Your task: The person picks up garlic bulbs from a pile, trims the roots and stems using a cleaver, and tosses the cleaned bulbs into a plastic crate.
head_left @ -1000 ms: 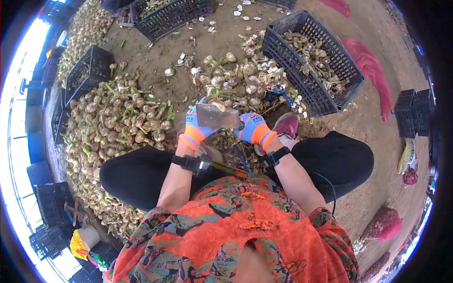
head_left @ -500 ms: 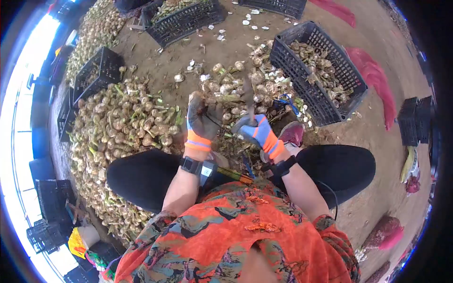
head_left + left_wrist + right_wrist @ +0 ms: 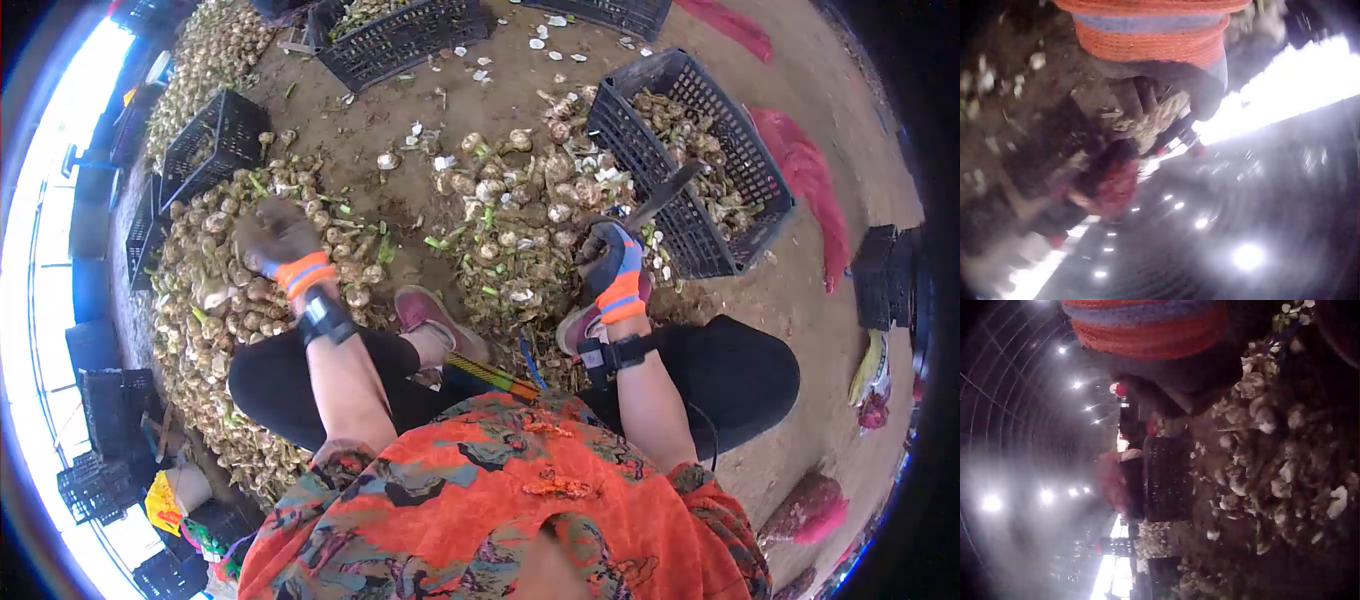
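My left hand [image 3: 282,243], in a grey-palmed glove with an orange cuff, is blurred by motion over the near edge of a big pile of garlic bulbs [image 3: 225,270]. Its fingers reach loosely toward the bulbs, with nothing seen in them. My right hand [image 3: 612,262], gloved alike, grips a cleaver [image 3: 665,193] by the handle. The dark blade points up and right, overlapping the side of a black crate [image 3: 740,250] in the head view. Between the hands, on the ground, lies a smaller heap of garlic [image 3: 515,240] with cut stems. The right wrist view shows the glove's cuff [image 3: 1147,331] above this heap.
Garlic with stems [image 3: 690,125] partly fills the crate at the right. Another black crate [image 3: 215,145] stands behind the left pile, and a further crate [image 3: 405,40] at the back. Red netting [image 3: 800,180] lies to the right. My shoes [image 3: 435,315] rest close to the smaller heap.
The hands were together at the cleaver, then parted. My left hand has swung left onto the big pile; my right hand has moved right with the cleaver, its blade turning outward.
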The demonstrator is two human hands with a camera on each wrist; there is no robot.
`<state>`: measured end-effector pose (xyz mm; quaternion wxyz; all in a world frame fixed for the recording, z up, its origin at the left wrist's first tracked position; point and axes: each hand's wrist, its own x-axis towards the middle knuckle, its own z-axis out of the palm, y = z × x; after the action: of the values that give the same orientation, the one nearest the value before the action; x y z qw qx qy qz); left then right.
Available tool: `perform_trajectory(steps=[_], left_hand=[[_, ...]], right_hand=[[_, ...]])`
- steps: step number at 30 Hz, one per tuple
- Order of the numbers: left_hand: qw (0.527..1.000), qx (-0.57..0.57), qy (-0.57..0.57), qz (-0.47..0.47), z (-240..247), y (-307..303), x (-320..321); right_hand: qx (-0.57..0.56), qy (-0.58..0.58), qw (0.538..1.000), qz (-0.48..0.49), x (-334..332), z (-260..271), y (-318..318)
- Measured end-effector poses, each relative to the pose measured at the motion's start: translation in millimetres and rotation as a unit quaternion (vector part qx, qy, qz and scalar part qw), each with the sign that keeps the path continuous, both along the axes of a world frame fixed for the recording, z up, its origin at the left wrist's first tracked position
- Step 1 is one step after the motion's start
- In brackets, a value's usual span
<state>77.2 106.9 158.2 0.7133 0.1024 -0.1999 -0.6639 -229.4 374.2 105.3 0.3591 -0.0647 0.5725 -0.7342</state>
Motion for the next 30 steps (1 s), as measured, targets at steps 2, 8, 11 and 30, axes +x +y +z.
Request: perform_trajectory(steps=[2, 8, 11, 30], left_hand=[[0.935, -0.005, -0.346, -0.080, -42.8, -17.5, -41.6], [0.351, -0.281, -0.882, -0.144, -183.5, -6.6, -163.8], [0.291, -0.269, -0.909, -0.130, -173.0, -5.1, -169.8], [0.881, 0.050, -0.312, -0.353, -18.5, 125.1, -104.1]], right_hand=[[-0.025, 0.135, 0.989, 0.046, 4.4, 7.1, -7.8], [-0.020, -0.087, 0.995, 0.039, 28.4, 21.5, -12.9], [0.000, -0.072, 0.995, 0.073, 29.0, 34.7, -13.5], [0.284, 0.562, 0.624, 0.462, 65.9, 83.2, -15.1]])
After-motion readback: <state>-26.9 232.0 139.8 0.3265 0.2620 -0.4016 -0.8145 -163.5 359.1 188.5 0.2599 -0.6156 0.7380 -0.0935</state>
